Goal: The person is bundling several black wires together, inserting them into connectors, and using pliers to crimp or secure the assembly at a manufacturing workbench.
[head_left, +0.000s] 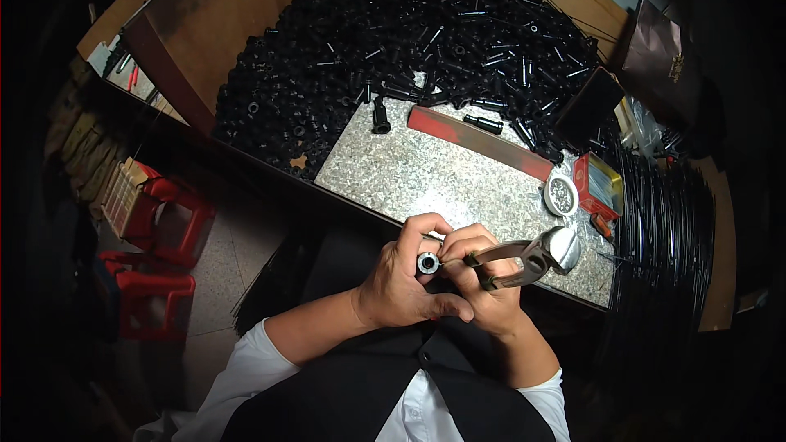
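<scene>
Black plastic-looking, with a pale metallic ring at its end, the cylindrical part (427,263) sits in my left hand (399,278), its round opening turned up toward me. My fingers curl around it, the index finger bent over the far side and the thumb stretched across toward my other palm. My right hand (483,288) is wrapped round the handles of the metal pliers (536,262), whose broad silver head points off to the right, over the near edge of the speckled worktop (385,168). A gap shows between the handles. The curled fingertips of this hand come right beside the part; I cannot tell whether they pinch anything there.

Across the worktop lies a long reddish bar (479,143), with one black fitting (381,117) near its left end. Behind, a great heap of black parts (393,29) fills the back of the bench. On the right, a round white dish (560,196) stands just beside a red box (599,183), and beyond them is a thick bundle of dark rods (667,237).
</scene>
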The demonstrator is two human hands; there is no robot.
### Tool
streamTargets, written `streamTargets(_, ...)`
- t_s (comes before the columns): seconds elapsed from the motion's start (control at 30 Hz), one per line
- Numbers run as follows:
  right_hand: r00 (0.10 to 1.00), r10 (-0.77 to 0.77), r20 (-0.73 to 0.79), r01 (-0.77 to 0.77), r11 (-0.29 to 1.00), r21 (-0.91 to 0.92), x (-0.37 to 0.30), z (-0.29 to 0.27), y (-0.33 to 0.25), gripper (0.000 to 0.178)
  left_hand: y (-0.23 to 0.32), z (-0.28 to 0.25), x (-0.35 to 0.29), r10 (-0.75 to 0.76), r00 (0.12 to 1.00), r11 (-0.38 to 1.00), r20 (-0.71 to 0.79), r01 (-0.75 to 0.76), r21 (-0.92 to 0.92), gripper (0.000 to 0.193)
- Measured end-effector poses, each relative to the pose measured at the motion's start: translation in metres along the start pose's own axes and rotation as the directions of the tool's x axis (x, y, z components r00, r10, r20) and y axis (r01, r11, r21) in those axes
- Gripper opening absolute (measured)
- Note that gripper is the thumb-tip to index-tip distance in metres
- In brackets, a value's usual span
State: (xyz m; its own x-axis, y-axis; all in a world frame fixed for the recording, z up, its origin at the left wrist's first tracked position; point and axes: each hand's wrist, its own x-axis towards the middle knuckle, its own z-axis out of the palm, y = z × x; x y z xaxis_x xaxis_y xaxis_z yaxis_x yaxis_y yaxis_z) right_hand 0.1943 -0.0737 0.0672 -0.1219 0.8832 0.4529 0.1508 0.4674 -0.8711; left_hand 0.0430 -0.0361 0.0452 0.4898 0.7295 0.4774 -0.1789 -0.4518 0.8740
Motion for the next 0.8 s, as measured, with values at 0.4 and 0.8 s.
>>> streamTargets(0.4, 0.994, -0.046, 0.094, 0.052, 0.996, -0.065, 0.005, -0.007, -0.004, 0.006, 0.001, 0.001, -0.002, -0.107, 0.994, 0.988, 0.012, 0.107, -0.113, 0.091)
streamTargets(0.8, 0.973, -0.23, -0.026, 0.217, 0.944, -0.248, 0.005, 0.012, 0.0, 0.012, 0.002, -0.002, -0.001, 0.038, 0.998, 0.999, -0.041, -0.037, 0.024, 0.091)
